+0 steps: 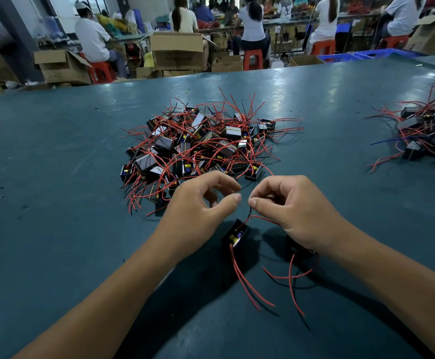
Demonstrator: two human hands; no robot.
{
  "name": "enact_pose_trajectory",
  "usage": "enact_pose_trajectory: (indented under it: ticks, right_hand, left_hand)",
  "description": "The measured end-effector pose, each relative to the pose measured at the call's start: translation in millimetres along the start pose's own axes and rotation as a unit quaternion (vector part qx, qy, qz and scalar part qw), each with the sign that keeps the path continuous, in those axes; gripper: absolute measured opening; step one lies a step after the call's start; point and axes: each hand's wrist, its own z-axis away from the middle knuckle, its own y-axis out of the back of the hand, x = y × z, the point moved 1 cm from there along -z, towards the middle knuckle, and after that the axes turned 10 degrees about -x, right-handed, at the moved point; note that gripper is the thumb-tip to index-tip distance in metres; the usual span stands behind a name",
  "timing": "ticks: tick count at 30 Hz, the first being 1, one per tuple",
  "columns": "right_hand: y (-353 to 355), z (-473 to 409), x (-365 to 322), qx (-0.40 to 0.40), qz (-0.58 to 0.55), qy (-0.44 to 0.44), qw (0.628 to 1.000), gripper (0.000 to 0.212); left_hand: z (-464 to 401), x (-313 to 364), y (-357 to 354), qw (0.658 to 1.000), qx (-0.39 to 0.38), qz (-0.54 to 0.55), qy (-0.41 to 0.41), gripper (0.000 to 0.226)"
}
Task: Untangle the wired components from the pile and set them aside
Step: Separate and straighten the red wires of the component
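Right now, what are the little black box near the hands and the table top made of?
The black box looks like matte hard plastic: sharp, moulded edges. Its red wires seem rubbery plastic-coated, bending freely. The table top looks like a smooth teal coating or mat, faintly glossy with scuffs; which one is unclear.

A wide dark-teal worktable [55, 151] with a scuffed, glossy top that caught pale overhead light filled the foreground. Beyond its far edge, open brown cardboard boxes [177, 50] sat on the floor, red plastic stools [252, 59] carried seated people in white shirts [92, 38] facing away toward a long cluttered workbench [283, 22], and blue plastic crates [366, 55] stood at right. A dark pillar [16, 45] rose at far left, with light walls behind it.
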Motion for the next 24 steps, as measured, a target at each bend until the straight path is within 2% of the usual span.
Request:
enact_pose_trajectory:
  ticks: [2, 4, 7, 10, 12, 14, 16, 18, 20, 21, 24]
  right_hand:
    - [0.4, 0.4, -0.2, -0.016, 0.005, 0.01, 1.0, 0.013]
    - [0.3, 0.4, -0.2, -0.025, 0.01, 0.02, 0.999, 0.012]
    - [0.0, 1.5, -1.5, -0.03, 0.027, 0.039, 0.998, 0.013]
    - [-0.3, 4.6, -4.7, -0.029, 0.071, 0.073, 0.994, 0.014]
    - [-1.9, 7.1, -8.3, -0.029, 0.108, 0.105, 0.988, 0.011]
    - [-4.6, 8.5, -11.1, -0.032, 0.16, 0.139, 0.977, 0.005]
    - [-5.3, 8.6, -11.4, -0.034, 0.173, 0.149, 0.973, 0.004]
    - [-2.8, 7.9, -10.0, -0.028, 0.144, 0.138, 0.979, 0.007]
    - [0.0, 7.0, -7.7, -0.025, 0.126, 0.12, 0.984, 0.011]
    - [1.0, 6.5, -6.8, -0.025, 0.118, 0.113, 0.986, 0.012]
    - [2.8, 5.7, -5.3, -0.027, 0.09, 0.107, 0.99, 0.015]
  left_hand:
    - [0.5, 2.1, 2.5, 0.998, -0.008, -0.057, -0.039, 0.002]
    - [0.7, 2.4, 0.9, 0.992, -0.014, -0.109, -0.061, 0.01]
    - [0.4, 3.3, 0.8, 0.992, -0.025, -0.111, -0.055, 0.015]
    - [-0.4, 4.5, -0.1, 0.998, -0.064, -0.024, 0.007, 0.019]
    - [-0.9, 5.7, -2.4, 0.988, -0.069, 0.094, 0.099, 0.027]
    - [0.7, 7.1, -7.9, 0.945, -0.084, 0.234, 0.213, 0.03]
    - [1.7, 7.0, -8.8, 0.914, -0.104, 0.291, 0.261, 0.029]
    - [0.4, 5.2, -1.7, 0.939, -0.092, 0.253, 0.214, 0.031]
    - [-1.1, 4.7, 10.5, 0.986, -0.052, 0.123, 0.097, 0.021]
    - [-1.4, 5.0, 15.6, 0.998, -0.041, 0.046, 0.027, 0.014]
    - [-0.3, 6.5, 19.7, 0.988, -0.062, -0.087, -0.115, 0.009]
